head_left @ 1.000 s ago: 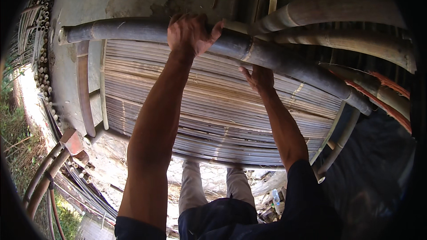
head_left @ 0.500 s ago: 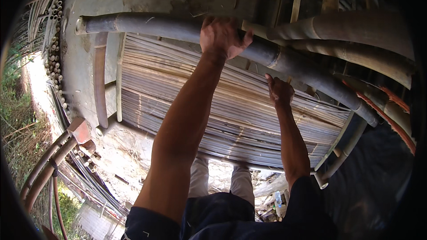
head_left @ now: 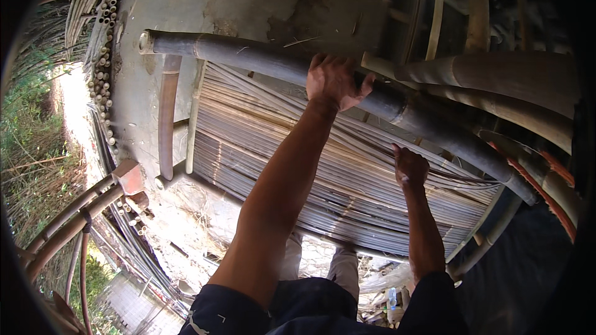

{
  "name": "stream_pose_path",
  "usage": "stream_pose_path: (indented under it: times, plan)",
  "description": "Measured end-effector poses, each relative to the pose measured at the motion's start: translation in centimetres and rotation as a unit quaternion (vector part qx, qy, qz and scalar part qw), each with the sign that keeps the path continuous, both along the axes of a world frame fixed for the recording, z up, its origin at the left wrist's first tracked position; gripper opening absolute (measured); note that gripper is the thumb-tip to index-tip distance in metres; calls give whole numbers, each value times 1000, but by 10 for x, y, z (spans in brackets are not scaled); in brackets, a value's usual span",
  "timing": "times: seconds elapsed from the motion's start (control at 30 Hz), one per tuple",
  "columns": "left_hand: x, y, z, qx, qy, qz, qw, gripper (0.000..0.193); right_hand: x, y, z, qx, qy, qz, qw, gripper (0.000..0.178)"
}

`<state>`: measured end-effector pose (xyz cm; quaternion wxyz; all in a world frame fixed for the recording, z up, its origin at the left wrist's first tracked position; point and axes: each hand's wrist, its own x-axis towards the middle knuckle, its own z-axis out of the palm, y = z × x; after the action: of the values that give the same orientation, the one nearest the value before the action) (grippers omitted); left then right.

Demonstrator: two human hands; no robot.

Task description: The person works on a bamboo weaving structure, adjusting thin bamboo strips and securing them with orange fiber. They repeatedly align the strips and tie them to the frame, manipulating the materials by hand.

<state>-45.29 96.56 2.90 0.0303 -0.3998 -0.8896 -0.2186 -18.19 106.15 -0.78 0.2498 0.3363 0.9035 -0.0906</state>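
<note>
A long dark bamboo pole (head_left: 248, 56) runs across the far side of a bench-like frame of thin bamboo strips (head_left: 248, 142). My left hand (head_left: 335, 82) lies over the pole near its middle, fingers curled across the far side and thumb apart. Nearer me and to the right, my right hand (head_left: 411, 166) is closed over the strips, with its thumb pointing away from me. Several loose strips (head_left: 459, 178) bow out from beside it toward the right end. What lies inside its fingers is mostly hidden.
Thick bamboo poles (head_left: 515, 80) lie at the far right, near reddish split edges (head_left: 534, 189). Stacked bamboo (head_left: 102, 68) lines the left side. A reddish block (head_left: 128, 177) sits by curved poles at lower left. A bare grey floor (head_left: 261, 0) stretches beyond the frame.
The whole view has shifted, so the bench sits lower in it. My right hand has come a little nearer to me, away from the pole, and strips beside it now bow. My left hand stays on the pole.
</note>
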Motion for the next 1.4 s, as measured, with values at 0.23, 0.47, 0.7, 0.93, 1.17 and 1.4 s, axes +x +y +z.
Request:
stream_pose_path:
  times: [0.23,0.47,0.7,0.93,1.17,1.4]
  plan:
    - [2,-2,0,28,17,-2,999,48,17,-3,5,9,66,16,998,60]
    - [-4,-4,5,-124,-14,27,992,48,129,-15,75,-112,63,147,981,35]
    - [-4,10,15,-270,-29,53,961,65,150,-64,68,-141,41,88,985,51]
    - [31,-13,13,16,157,-44,986,55,66,-34,67,-139,-11,35,990,71]
    - [209,-95,78,-254,-173,-132,942,48,81,-31,34,-112,192,-12,975,58]
    - [211,-113,23,-247,-98,-95,959,58,182,16,22,190,484,-417,745,70]
